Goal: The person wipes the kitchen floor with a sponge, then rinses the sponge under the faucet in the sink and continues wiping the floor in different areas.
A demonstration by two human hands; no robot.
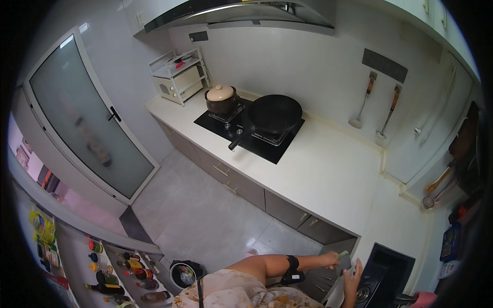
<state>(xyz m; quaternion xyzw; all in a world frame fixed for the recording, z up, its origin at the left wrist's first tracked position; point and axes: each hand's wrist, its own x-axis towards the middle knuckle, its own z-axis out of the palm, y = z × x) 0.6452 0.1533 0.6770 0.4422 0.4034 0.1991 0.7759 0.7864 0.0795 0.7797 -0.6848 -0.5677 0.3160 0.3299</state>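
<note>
My left hand reaches out to the right, its fingers closed around a small flat grey thing with a pale green edge; it may be a kitchen tool, but its kind is unclear. Close to its lower end is my right hand, fingers raised and spread from the thumb. I cannot tell whether the thumb touches the grey thing. Both hands are by the front edge of the counter, beside a dark sink with a round drain. A black strap with a small box is on my left forearm.
A black frying pan and a lidded pot stand on the gas hob. Two utensils, a turner and a ladle, hang on the wall. Shelves with several bottles and a bin are at lower left.
</note>
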